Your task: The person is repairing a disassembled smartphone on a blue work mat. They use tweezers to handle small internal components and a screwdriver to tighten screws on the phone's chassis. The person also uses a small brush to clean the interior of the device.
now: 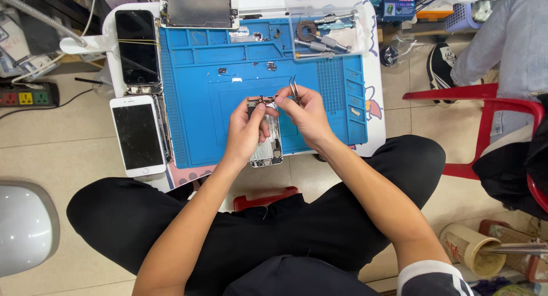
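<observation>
- The low white table (374,56) carries a blue work mat (217,107), rubbery and matte, moulded into shallow trays and ridged strips along its far and right edges.
- On the table's left side lie two phones: a black phone (137,47) farther off, glossy, with a band across it, and a white phone (137,136) nearer, its dark glass cracked.
- At the far edge sits a detached screen panel (197,10), grey metal backing up; to its right a clear plastic box (325,33) holds metal tools.
- The opened phone body (267,147) sits at the mat's near edge, a silver metal shell with its inside exposed and small dark parts at its far end.
- The left hand (245,130) is clamped on that body, thumb and fingers pinching its far end.
- The right hand (308,116) is closed around slim steel tweezers (294,89), tips near the body's far end.
- Judged from this, small-part work inside the shell is in hand; the next move would call for a steady shell and a fine, light tweezer touch.
</observation>
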